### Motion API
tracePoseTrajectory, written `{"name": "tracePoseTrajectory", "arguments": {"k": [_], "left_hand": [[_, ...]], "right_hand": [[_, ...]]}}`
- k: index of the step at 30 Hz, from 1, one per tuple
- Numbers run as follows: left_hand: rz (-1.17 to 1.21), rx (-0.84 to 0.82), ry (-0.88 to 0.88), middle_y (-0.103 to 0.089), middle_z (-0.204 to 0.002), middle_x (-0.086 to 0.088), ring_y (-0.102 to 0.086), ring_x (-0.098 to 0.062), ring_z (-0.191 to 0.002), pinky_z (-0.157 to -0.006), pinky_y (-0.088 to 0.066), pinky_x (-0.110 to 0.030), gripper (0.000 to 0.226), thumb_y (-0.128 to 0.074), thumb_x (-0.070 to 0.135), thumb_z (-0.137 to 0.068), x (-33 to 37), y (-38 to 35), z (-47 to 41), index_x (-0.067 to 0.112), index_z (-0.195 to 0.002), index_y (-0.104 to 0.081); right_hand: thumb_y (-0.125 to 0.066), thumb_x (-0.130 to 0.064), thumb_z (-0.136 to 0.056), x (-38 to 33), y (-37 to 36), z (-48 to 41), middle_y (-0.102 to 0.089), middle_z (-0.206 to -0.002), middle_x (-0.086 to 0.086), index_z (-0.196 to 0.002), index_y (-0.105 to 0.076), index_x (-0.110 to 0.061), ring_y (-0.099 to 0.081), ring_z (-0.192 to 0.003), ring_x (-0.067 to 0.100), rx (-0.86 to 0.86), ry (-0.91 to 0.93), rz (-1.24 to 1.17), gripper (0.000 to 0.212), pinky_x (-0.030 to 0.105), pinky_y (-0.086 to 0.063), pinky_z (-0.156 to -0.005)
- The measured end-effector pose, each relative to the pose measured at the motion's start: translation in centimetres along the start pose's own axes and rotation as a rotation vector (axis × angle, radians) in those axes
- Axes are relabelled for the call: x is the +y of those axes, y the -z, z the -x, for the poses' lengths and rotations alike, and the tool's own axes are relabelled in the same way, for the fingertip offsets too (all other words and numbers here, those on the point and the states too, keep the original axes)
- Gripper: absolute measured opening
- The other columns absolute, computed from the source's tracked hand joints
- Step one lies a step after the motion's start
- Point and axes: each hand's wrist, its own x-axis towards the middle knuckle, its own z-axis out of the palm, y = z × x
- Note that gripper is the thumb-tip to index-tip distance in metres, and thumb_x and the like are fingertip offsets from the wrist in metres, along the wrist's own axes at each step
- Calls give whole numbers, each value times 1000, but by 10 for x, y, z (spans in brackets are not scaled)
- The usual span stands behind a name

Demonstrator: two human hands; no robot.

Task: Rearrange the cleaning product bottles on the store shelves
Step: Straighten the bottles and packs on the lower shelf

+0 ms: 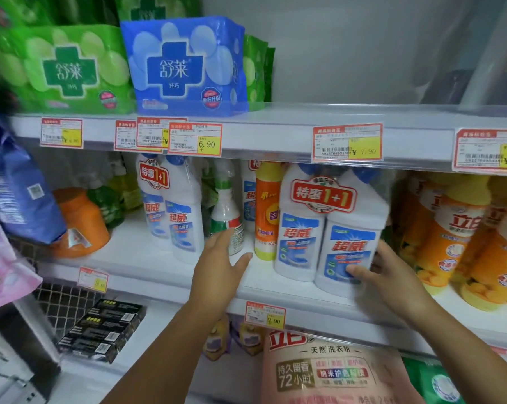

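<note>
White plastic is what my right hand [392, 275] contacts: its grip wraps the lower right corner of the twin-pack of toilet cleaner bottles [331, 228], thumb on the front label, fingers behind the right side. My left hand [221, 263] is released, fingers spread, hovering just beside the spray bottle [227, 220] without closing on anything.

The twin-pack stands upright on the middle shelf [159, 258], near its front edge, between the orange-and-yellow bottle [266, 211] to its left and the yellow detergent bottles [450, 237] to its right. Its long axis runs vertical; blue caps point up, labels face outward towards me.

To do this step well, I judge: bring the free hand onto the left bottle, so both sides are supported, keep the pack vertical, and slide rather than tilt. Neighbours stand close; a skewed push could topple them.

Further back, a second twin-pack [170, 205] stands upright.
</note>
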Motion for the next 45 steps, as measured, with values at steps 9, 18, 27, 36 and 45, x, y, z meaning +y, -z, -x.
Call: {"name": "tracePoseTrajectory", "arguments": {"k": [9,18,27,36,45], "left_hand": [[83,257,76,-45,-130,-6,-49,-26,-118,-96,-47,-47,77,-75,30,-74,-3,-37,-54,23,-135,-29],[10,371,155,-51,-124,-12,-53,-32,-111,-91,-50,-49,85,-78,22,-71,-13,-51,-69,21,-137,-25],[-89,425,-24,-39,-137,-9,-40,-25,-125,-102,-42,-42,77,-73,27,-77,19,-36,-38,19,-138,-26],[348,46,-15,-53,-126,1,-55,-19,-112,-96,-48,-42,78,-77,28,-72,41,-64,-55,28,-136,-32],[461,6,10,-61,-114,10,-59,-5,-98,-86,-49,-27,59,-77,21,-75,35,-52,-34,33,-123,-45]], "right_hand": [[-70,-8,-81,16,20,-1,-66,-105,-16,-111,-56,-23,-63,-97,4,105,-12,2,36,23,-48,-77],[-69,-11,-82,19,19,2,-66,-105,-16,-114,-55,-21,-64,-93,0,117,-8,12,36,25,-51,-81],[-74,-20,-75,-9,-4,35,-46,-96,4,-102,-47,-15,-48,-81,18,589,301,228,39,13,-40,-70],[-67,-21,-83,4,-9,39,-58,-81,-5,-92,-48,-36,-57,-73,11,346,219,163,26,28,-47,-60],[-65,-20,-85,9,-4,38,-62,-81,-6,-96,-51,-34,-60,-74,9,285,167,168,23,30,-49,-64]]}}
